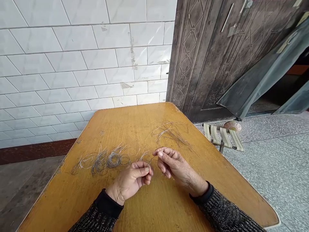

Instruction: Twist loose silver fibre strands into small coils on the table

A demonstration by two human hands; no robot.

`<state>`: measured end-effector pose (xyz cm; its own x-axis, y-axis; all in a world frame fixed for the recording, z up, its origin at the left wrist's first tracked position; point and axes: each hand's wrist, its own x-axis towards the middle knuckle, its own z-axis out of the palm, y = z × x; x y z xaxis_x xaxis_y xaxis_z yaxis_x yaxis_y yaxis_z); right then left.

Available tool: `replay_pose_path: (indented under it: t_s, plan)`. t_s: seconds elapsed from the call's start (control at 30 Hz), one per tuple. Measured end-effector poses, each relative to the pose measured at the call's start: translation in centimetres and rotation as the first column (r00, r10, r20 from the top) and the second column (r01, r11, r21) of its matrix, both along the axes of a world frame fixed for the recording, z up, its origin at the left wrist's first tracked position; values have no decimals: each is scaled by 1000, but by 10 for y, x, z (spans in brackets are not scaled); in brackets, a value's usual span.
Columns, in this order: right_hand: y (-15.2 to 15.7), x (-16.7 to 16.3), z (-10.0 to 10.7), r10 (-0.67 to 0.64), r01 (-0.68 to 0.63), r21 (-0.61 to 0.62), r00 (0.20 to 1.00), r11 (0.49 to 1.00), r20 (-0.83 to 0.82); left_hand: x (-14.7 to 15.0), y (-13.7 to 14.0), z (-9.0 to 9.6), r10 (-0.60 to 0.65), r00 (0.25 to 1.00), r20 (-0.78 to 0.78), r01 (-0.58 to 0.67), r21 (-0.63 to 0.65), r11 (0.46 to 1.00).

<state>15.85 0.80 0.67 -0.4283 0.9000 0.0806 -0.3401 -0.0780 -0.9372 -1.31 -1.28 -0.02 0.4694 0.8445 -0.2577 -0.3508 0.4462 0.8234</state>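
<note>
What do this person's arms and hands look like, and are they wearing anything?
The left hand and right hand are bare, without gloves. Both arms wear black sleeves sprinkled with short pale flecks, ending in plain black cuffs at the wrists.

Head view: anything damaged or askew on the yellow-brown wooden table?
The table has worn patches along its left edge; thin brownish metal wires beyond the right hand splay loosely, unlike the looped grey wire bundles.
</note>
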Motion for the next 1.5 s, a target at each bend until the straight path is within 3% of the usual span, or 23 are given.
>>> replay_pose_path:
  t_s: [0.23,0.53,0.83,1.27,1.5]
  plan:
    - [-2,-7,-2,-152,151,31,988,988,19,3,0,2,69,997,39,-67,-43,997]
    - [0,-10,-7,-169,169,12,985,985,-29,8,1,-2,177,981,81,-167,-117,979]
    - [3,-3,-1,-222,219,43,972,975,79,6,2,2,322,944,68,-322,-17,947]
    - [9,-2,-6,-201,203,-35,978,979,61,4,3,2,305,950,57,-308,33,951]
    - [10,-3,-8,-161,167,-56,983,984,91,0,4,6,349,932,-100,-327,191,926]
